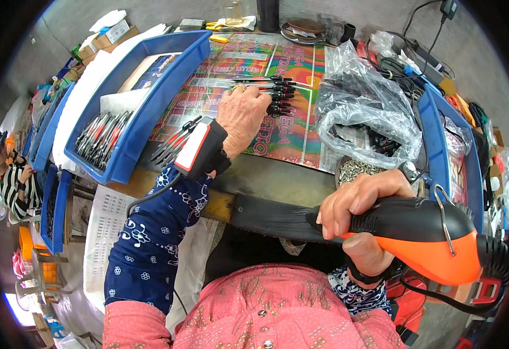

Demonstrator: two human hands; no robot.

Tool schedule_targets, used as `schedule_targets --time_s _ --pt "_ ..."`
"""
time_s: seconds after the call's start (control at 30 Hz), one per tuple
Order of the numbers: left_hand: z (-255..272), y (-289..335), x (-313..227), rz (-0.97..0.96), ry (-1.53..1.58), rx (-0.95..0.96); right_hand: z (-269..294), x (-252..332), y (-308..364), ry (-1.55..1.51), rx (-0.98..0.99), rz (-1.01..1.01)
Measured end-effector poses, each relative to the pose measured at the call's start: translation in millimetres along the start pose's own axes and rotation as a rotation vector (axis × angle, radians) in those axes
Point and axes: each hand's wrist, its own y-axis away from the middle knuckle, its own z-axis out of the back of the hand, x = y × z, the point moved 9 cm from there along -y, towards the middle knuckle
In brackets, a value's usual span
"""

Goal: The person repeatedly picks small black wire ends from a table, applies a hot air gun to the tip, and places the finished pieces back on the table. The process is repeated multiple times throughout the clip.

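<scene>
My left hand point(244, 119) reaches over the middle of the table, its fingers curled down on a row of black and red pens point(280, 96); its fingertips are partly hidden. More pens point(173, 144) fan out beside the boxy device point(195, 148) on my left wrist. My right hand point(362, 218), at the table's near edge, wraps round an orange and black corded power tool point(423, 232) with a wire hook. The tool lies sideways, its narrow end pointing left. Just beyond it sits a bowl of small metal parts point(356, 170).
A long blue tray point(117, 168) at left holds many pens and papers. On the right lie a clear plastic bag point(371, 116) with dark parts and another blue tray point(435, 139). Colourful printed sheets point(289, 139) cover the tabletop. Cables point(420, 43) gather at back right; another person point(18, 180) sits far left.
</scene>
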Motion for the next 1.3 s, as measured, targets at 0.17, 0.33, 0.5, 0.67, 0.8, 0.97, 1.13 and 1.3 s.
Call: schedule_targets --time_s 0.17,0.33,0.5,0.67,0.8,0.97,1.13,1.3 --pt "-2 0 -3 -0.025 0.012 -0.036 4 0 -1 0.027 0.021 0.05" --pt "-2 3 -2 -0.021 0.151 0.011 4 0 -2 0.059 0.056 0.062" --pt "-2 5 -1 -0.014 0.175 0.027 4 -2 -1 0.033 0.015 0.034" --pt "15 7 -6 0.019 0.276 -0.039 0 2 1 -0.021 0.008 0.024" --pt "48 20 -21 0.009 0.463 -0.189 -5 9 1 0.014 0.05 0.068" --pt "86 51 -39 0.006 0.676 -0.29 -12 12 5 0.042 0.044 0.056" --pt "87 88 -36 0.311 0.952 -0.098 -25 14 5 0.081 0.088 0.059" --pt "62 148 -48 0.701 1.341 0.237 -35 15 4 0.071 0.172 0.115"
